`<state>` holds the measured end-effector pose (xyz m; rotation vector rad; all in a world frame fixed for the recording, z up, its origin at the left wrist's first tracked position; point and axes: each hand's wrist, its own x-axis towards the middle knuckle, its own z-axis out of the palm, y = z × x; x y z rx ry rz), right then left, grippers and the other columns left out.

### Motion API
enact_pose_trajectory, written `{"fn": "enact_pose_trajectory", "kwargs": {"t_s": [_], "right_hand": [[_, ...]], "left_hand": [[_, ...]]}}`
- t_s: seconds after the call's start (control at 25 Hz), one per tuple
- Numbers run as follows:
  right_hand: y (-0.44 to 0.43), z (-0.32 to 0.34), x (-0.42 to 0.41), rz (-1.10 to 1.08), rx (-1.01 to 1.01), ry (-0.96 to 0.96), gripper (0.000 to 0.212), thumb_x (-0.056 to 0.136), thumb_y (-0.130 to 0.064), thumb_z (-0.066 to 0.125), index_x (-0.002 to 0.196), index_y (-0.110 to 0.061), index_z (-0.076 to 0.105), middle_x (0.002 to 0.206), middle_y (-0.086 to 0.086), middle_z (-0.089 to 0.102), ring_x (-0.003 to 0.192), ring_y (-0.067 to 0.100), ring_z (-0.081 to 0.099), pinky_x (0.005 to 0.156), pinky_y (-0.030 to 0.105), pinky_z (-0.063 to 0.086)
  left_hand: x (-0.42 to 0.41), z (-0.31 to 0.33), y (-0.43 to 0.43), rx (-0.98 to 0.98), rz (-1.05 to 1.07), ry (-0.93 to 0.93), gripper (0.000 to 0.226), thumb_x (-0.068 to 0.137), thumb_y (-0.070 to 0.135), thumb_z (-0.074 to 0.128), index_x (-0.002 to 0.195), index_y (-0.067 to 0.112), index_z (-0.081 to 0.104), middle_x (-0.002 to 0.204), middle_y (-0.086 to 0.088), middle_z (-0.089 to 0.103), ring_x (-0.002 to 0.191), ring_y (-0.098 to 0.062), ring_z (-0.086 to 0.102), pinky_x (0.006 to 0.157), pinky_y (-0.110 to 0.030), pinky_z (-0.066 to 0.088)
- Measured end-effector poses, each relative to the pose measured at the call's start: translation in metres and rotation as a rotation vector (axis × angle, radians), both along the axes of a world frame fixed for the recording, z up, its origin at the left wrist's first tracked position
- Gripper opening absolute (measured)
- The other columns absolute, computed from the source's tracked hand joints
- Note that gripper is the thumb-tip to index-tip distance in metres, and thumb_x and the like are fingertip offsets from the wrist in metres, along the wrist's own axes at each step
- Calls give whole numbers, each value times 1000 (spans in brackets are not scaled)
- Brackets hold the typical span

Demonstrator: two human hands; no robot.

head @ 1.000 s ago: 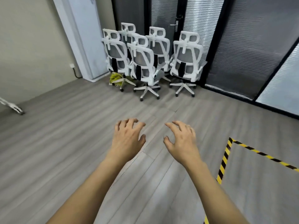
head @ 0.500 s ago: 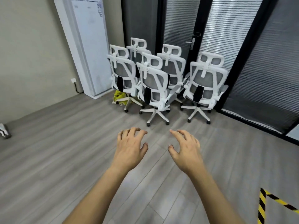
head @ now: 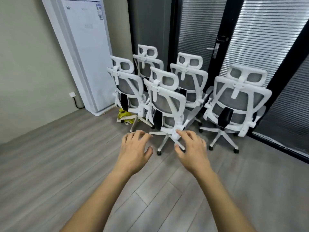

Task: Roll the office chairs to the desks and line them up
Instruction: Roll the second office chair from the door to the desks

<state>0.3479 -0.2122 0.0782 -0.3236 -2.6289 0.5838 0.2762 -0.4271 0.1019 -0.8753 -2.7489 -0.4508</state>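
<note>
**While both hands reach out, five chairs stand bunched by the door**

As seen from the head camera, the left hand and right hand are held out side by side, palms down, above the grey plank floor. Grip of each hand: fingers spread apart and lightly bent, holding nothing.

- Right fingertips overlap the star base of the nearest office chair in view; contact cannot be judged. Left hand is just beside that base, to its left.
- Nearest office chair: white frame, grey mesh back, black lumbar piece, headrest on top. Its back faces the camera.
- Right-hand chair stands just beside it, back also to the camera, in front of the black-framed glass wall.
- Left-hand chair is close on the other side; two rear chairs and stand behind, against the door.
- All five are packed close together.
- Yellow packet lies on the floor under the left-hand chair.
- White floor-standing air conditioner stands against the wall, left of the cluster; a wall socket with a black cable sits beside it.
- Door handle shows above the rear chairs; blinds are closed behind the glass.
</note>
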Motion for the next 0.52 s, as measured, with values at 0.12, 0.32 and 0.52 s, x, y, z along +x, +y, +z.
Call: {"fn": "enact_pose_trajectory", "kwargs": {"t_s": [0.12,0.32,0.52], "right_hand": [[20,3,-100,31,-7,6,49,93,-38,58,141,-34,51,127,-9,52,123,18,48,112,38,27],[48,-7,-268,14,-1,-12,47,94,-39,57,140,-36,51,125,-10,51,120,17,50,107,35,28],[79,-26,-400,-113,-31,-78,47,94,-36,57,140,-32,53,130,-5,54,122,22,51,108,41,32]], "left_hand": [[-90,1,13,41,37,-18,31,95,41,51,125,33,53,127,5,50,119,-24,46,105,-41,31],[-265,-11,36,63,19,-17,30,94,39,52,123,31,54,125,3,53,116,-27,48,103,-45,35],[-423,-27,62,39,-75,-70,34,96,39,51,128,31,53,128,4,52,119,-24,45,104,-42,32]]}}
